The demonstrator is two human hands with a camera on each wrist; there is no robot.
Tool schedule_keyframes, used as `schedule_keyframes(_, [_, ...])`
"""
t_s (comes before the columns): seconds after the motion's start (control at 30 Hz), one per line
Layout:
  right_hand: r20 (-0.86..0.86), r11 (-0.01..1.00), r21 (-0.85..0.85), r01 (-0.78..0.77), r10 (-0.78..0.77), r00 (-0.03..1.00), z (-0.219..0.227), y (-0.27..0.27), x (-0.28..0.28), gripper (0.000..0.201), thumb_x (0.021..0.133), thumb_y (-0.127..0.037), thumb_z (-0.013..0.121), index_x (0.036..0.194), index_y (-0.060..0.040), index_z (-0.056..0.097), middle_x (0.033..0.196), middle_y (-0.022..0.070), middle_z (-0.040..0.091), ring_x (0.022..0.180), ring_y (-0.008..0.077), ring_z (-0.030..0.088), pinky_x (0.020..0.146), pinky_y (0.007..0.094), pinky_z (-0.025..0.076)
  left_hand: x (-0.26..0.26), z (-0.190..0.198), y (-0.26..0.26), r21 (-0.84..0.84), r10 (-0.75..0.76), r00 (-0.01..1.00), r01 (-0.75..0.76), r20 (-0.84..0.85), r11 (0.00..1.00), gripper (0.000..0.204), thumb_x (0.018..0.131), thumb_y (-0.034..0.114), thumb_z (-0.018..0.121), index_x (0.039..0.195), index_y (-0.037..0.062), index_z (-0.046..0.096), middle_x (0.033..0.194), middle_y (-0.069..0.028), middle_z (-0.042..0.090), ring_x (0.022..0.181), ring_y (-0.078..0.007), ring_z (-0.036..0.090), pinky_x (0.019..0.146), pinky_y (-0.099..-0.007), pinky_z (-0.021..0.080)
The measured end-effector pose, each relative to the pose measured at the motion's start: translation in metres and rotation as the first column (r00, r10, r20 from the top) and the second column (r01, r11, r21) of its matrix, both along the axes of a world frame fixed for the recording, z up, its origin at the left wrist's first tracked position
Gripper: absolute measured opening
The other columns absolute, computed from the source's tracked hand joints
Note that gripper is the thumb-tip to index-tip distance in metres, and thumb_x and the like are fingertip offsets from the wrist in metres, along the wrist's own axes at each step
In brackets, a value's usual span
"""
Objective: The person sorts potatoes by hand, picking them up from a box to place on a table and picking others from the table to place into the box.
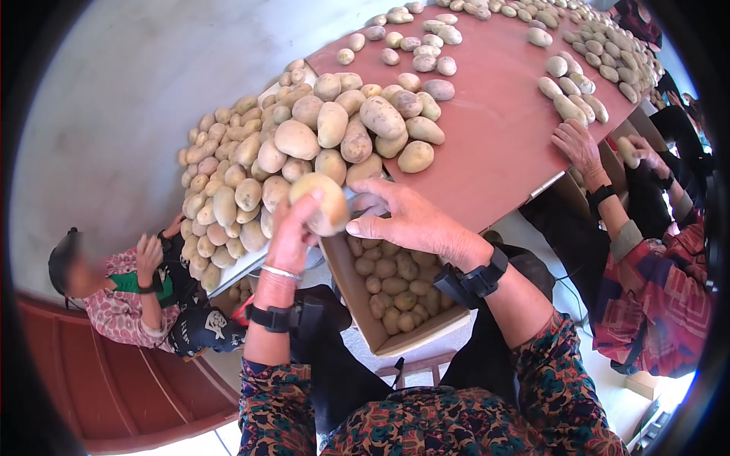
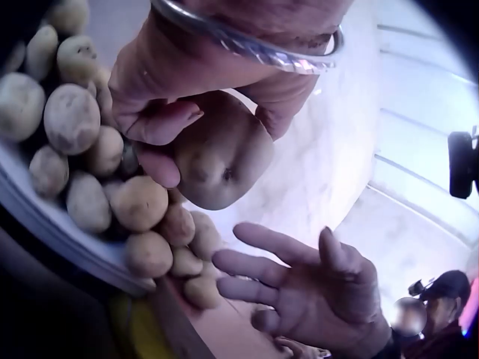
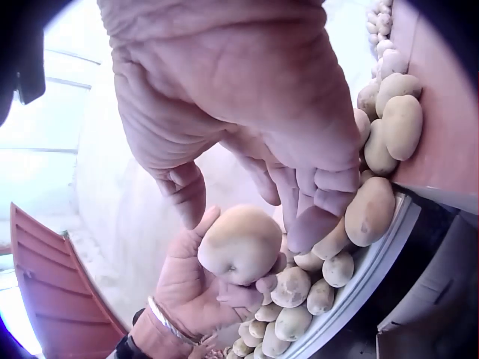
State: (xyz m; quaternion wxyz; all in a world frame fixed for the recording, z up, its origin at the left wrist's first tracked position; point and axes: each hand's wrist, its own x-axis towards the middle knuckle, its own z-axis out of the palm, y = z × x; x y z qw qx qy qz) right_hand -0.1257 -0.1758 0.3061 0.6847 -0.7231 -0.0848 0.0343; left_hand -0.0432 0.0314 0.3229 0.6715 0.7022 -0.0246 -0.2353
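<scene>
A large pale potato (image 1: 325,207) is in my left hand (image 1: 287,237), whose fingers and thumb curl round it. The left wrist view shows the potato (image 2: 224,153) from its dimpled end, gripped between thumb and fingers. My right hand (image 1: 414,216) is close beside it, fingers spread, holding nothing. In the right wrist view its thumb and fingers hang apart above the potato (image 3: 241,245). Behind both hands rises a big heap of potatoes (image 1: 296,140). Below them stands a cardboard box (image 1: 370,334) with many potatoes inside.
A reddish table (image 1: 487,114) extends back and right, with more potatoes (image 1: 574,90) along it. At right, another person's hands (image 1: 579,148) are by potatoes, one holding a potato (image 1: 628,152). A seated person (image 1: 137,304) is at left, near the heap's edge.
</scene>
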Motion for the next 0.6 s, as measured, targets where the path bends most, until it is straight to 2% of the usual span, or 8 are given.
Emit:
schedule_keyframes(0.07, [-0.035,0.999,0.034,0.002,-0.001,0.999,0.005,0.001,-0.003,0.069,0.083,-0.032,0.069,0.136,0.0061,0.044,0.119,0.0253,0.062,0.108,0.0304,0.063,0.093,0.0375,0.049,0.013,0.01,0.007,0.131,0.185,0.935,-0.233,0.302,0.964,0.064,0.077,0.042,0.075,0.121,-0.0014,0.056,0.104,-0.011,0.064,0.087,-0.0141,0.063,0.065,-0.0273,0.05])
schedule_keyframes(0.13, [-0.033,0.997,-0.077,-0.008,0.005,0.999,0.011,-0.001,-0.004,0.069,0.083,-0.03,0.07,0.135,0.0069,0.045,0.116,0.0248,0.064,0.104,0.0307,0.064,0.09,0.0378,0.05,0.041,0.017,0.022,0.122,0.297,0.838,-0.391,0.457,0.912,0.07,0.076,0.044,0.075,0.121,-0.0053,0.055,0.108,-0.0151,0.063,0.09,-0.0193,0.064,0.069,-0.0299,0.052])
schedule_keyframes(0.17, [-0.034,0.997,-0.073,-0.009,0.007,0.999,0.013,-0.002,-0.006,0.069,0.083,-0.03,0.07,0.135,0.0069,0.045,0.116,0.0248,0.064,0.104,0.0307,0.064,0.09,0.0378,0.05,0.055,0.024,0.03,0.127,0.297,0.838,-0.392,0.457,0.911,0.07,0.076,0.044,0.075,0.121,-0.0053,0.055,0.108,-0.0151,0.063,0.09,-0.0193,0.064,0.069,-0.0299,0.052])
schedule_keyframes(0.23, [-0.1,0.99,-0.1,-0.1,0.09,0.991,0.016,-0.004,-0.008,0.067,0.087,-0.027,0.069,0.138,0.0053,0.041,0.124,0.0289,0.058,0.114,0.0303,0.06,0.096,0.0378,0.047,0.076,0.043,0.037,0.321,0.178,0.717,-0.501,0.674,0.804,0.074,0.076,0.046,0.074,0.123,-0.0072,0.053,0.111,-0.0197,0.062,0.094,-0.0246,0.064,0.077,-0.0325,0.053])
schedule_keyframes(0.37, [-0.079,0.977,-0.146,-0.156,0.145,0.986,0.017,-0.007,-0.012,0.066,0.086,-0.027,0.07,0.136,0.0058,0.043,0.121,0.0279,0.061,0.108,0.0292,0.064,0.093,0.0371,0.049,0.101,0.061,0.037,0.512,0.125,0.756,-0.545,0.643,0.664,0.077,0.079,0.051,0.068,0.127,-0.0071,0.051,0.118,-0.025,0.06,0.104,-0.0319,0.063,0.089,-0.0374,0.05])
schedule_keyframes(0.43, [-0.074,0.96,-0.229,-0.158,0.144,0.987,0.017,-0.007,-0.011,0.063,0.086,-0.027,0.07,0.134,0.0062,0.046,0.118,0.0261,0.063,0.104,0.0279,0.067,0.091,0.0369,0.05,0.135,0.043,0.058,0.703,-0.143,0.701,-0.634,0.698,0.324,0.071,0.086,0.051,0.057,0.13,-0.0037,0.052,0.128,-0.0277,0.056,0.112,-0.0393,0.059,0.098,-0.0441,0.043])
schedule_keyframes(0.53, [-0.074,0.952,-0.266,-0.151,0.136,0.988,0.017,-0.007,-0.012,0.059,0.086,-0.028,0.07,0.13,0.0068,0.05,0.118,0.0257,0.063,0.104,0.0279,0.066,0.09,0.0375,0.05,0.154,0.04,0.072,0.784,-0.197,0.776,-0.518,0.599,0.341,0.059,0.091,0.046,0.049,0.127,0.0007,0.058,0.133,-0.0254,0.053,0.117,-0.0425,0.055,0.102,-0.0467,0.039])
schedule_keyframes(0.6, [-0.061,0.949,-0.279,-0.143,0.131,0.989,0.014,-0.009,-0.013,0.056,0.087,-0.027,0.069,0.128,0.0068,0.051,0.116,0.0241,0.064,0.102,0.0265,0.066,0.089,0.0366,0.051,0.151,0.039,0.075,0.775,-0.202,0.765,-0.527,0.611,0.349,0.055,0.092,0.044,0.047,0.124,0.0016,0.06,0.131,-0.0246,0.055,0.116,-0.0426,0.055,0.101,-0.047,0.04])
